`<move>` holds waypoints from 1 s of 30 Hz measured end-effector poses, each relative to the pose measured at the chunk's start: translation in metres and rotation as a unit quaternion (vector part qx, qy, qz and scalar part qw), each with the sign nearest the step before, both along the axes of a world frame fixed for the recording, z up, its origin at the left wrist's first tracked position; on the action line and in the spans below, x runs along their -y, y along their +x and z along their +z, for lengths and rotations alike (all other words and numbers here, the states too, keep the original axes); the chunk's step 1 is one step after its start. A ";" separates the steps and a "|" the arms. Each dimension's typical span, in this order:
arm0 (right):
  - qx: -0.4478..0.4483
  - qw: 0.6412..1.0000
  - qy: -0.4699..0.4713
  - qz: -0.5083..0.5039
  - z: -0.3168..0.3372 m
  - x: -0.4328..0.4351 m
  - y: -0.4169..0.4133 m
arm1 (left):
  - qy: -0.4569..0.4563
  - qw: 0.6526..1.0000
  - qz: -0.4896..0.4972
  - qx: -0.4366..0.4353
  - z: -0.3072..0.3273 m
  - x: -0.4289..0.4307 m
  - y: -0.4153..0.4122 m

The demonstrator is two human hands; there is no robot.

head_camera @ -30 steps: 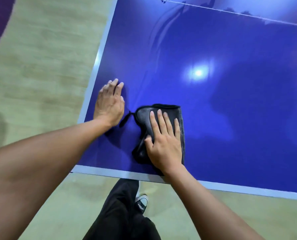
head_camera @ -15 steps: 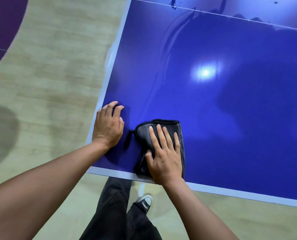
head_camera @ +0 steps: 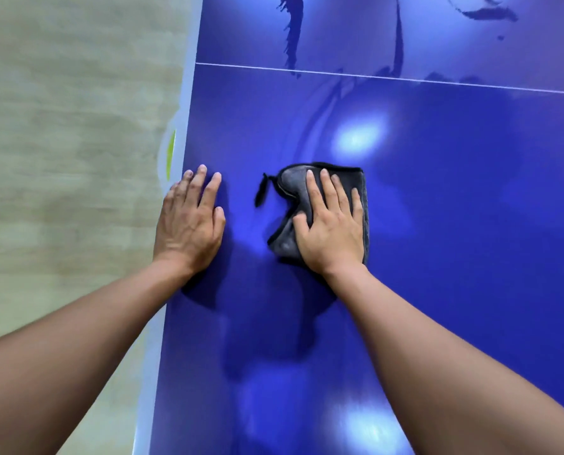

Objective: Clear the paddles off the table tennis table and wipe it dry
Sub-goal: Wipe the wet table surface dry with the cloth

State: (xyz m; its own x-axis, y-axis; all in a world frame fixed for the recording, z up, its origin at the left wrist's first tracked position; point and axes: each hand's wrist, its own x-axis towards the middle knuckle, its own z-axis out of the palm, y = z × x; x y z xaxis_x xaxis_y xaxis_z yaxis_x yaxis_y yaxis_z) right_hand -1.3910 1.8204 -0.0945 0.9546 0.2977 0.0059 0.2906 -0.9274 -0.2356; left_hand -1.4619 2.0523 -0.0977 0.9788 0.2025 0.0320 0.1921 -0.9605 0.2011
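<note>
Dark grey folded microfibre cloth sits on the glossy blue table tennis table, pinned flat under the right hand. Its fingers are straight and slightly spread, palm pressing down, not curled round anything. The left hand lies flat on the bare tabletop just beside the pale left edge stripe, fingers relaxed and open, apart from the cloth. A little black loop sticks out of the cloth's left side.
</note>
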 end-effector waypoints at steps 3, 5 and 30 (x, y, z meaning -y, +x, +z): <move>0.010 1.000 -0.016 -0.023 -0.002 -0.015 0.066 | -0.014 1.000 0.003 0.006 -0.005 -0.012 0.027; 0.008 0.999 -0.023 -0.034 -0.003 -0.024 0.106 | -0.018 1.000 0.002 0.020 -0.006 -0.013 0.028; -0.039 0.997 -0.055 0.026 0.011 -0.066 0.133 | -0.024 0.998 0.003 0.055 -0.008 -0.009 0.020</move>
State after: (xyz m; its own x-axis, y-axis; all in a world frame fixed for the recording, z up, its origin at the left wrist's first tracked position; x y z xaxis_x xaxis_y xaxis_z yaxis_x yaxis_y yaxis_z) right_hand -1.2584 1.8868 -0.0839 0.9339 0.3422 -0.1033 0.3245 -0.9329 -0.1565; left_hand -1.4421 2.0615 -0.1058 0.9683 0.2130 0.1302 0.1726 -0.9480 0.2673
